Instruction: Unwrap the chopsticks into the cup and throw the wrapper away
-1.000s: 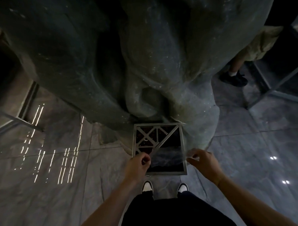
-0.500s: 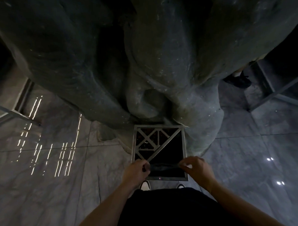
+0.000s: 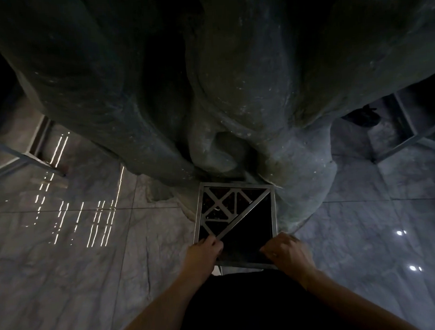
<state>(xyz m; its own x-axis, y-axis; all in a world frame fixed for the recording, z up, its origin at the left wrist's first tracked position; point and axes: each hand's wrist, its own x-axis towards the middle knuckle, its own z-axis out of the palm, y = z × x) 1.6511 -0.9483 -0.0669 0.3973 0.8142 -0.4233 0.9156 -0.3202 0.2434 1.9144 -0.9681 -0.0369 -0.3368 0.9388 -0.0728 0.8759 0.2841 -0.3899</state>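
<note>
Lower centre: left hand [image 3: 204,251] and right hand [image 3: 287,252], both pinched on the barely visible wrapper [image 3: 242,256], have dropped closer over the bin [image 3: 273,212]; release looks imminent.

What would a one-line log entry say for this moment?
stage: at bin | left hand: fingers pinched, over bin near edge | right hand: curled, over bin | wrapper: too dark to tell | bin opening: dark, open
</note>
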